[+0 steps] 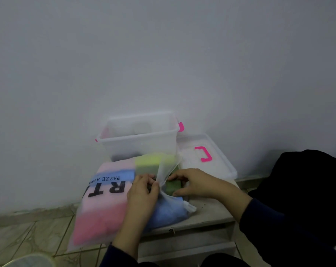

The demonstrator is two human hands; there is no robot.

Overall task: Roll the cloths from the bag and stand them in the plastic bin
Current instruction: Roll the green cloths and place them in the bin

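A frosted plastic bag (103, 207) with black lettering lies on a small low cabinet, stuffed with pink, blue, red and yellow-green cloths. My left hand (142, 193) pinches the upper flap of the bag's open mouth and lifts it. Inside that opening, my right hand (190, 183) has its fingers around a folded dark green cloth (173, 186). A clear plastic bin (138, 136) with pink latches stands open just behind the bag, against the wall.
The bin's clear lid (217, 162) with a pink handle lies flat to the right of the bin. The cabinet top (211, 211) is small, with drawers below. A dark garment (302, 185) sits at right. Tiled floor (28, 236) lies left.
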